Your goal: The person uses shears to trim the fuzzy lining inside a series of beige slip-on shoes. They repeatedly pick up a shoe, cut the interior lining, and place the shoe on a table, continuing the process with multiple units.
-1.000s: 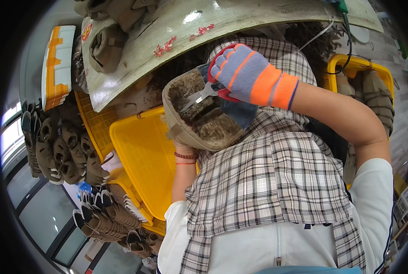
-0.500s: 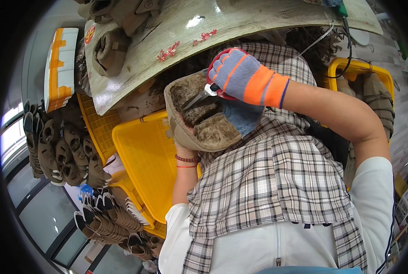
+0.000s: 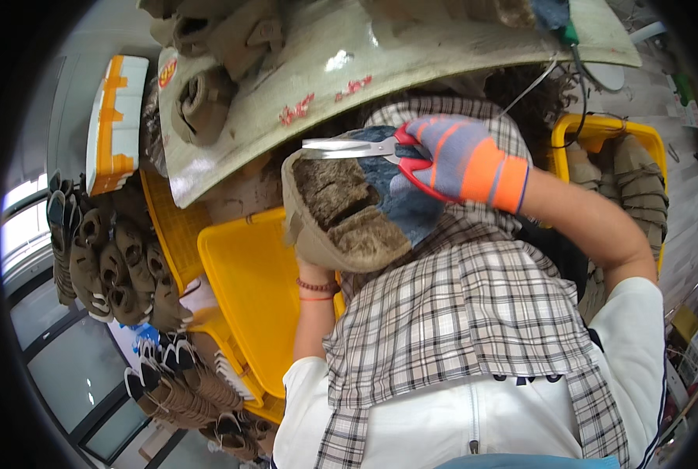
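Note:
In the middle of the head view is a tan shoe upper [image 3: 357, 227], its brown fleece lining and a blue furry part turned up. My bare left hand [image 3: 313, 270] supports it from the lower left; the upper hides most of the fingers, which are closed round its edge. My right hand [image 3: 466, 156], in a grey and orange glove, grips red-handled scissors [image 3: 382, 148]. The handles are spread and the blades slightly parted. They point left across the far edge of the upper; whether they touch it I cannot tell.
A worktable [image 3: 263, 148] with tan shoe uppers [image 3: 202, 105] curves across the far side. A yellow basket [image 3: 243, 297] stands left of my lap, another yellow basket [image 3: 569, 152] with stacked uppers at right. More shoe uppers [image 3: 114, 258] are piled far left. A plaid apron [image 3: 435, 313] covers my lap.
The scissors have come up out of the fleece lining and now point left over the far edge, more of their blades showing. My right hand has shifted right and slightly nearer.

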The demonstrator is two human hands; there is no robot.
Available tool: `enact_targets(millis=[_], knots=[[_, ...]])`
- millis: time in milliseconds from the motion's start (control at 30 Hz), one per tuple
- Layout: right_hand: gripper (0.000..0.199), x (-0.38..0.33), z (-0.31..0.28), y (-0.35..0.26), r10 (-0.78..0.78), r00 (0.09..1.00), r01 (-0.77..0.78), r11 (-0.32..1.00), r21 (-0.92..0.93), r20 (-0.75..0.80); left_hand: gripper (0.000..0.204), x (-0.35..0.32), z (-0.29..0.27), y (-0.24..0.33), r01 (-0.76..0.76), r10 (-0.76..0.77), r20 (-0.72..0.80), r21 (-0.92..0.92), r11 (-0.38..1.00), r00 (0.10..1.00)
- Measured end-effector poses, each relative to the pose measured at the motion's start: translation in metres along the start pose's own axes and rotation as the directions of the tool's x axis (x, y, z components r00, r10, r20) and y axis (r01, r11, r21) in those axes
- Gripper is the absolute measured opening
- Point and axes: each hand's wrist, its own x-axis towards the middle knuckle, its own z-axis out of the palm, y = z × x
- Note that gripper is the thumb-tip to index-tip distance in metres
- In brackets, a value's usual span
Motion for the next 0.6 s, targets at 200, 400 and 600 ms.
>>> enact_targets(millis=[200,400,600], knots=[[0.065,-0.022,-0.048,-0.073,0.07,0.998,-0.05,0.65,0.758,0.006,0.044,0.033,0.094,0.028,-0.023,0.038,0.682,-0.031,0.999,0.73],[0.038,-0.014,-0.082,-0.021,0.055,0.785,0.221,0.906,0.362,-0.617,0.034,0.081,0.217,0.036,-0.199,0.03,0.839,0.093,0.976,0.543],[0.034,0.024,-0.152,0.101,0.18,0.379,-0.444,0.896,-0.008,-0.908,0.034,0.21,0.23,0.031,-0.4,0.327,0.431,0.088,0.912,0.841]])
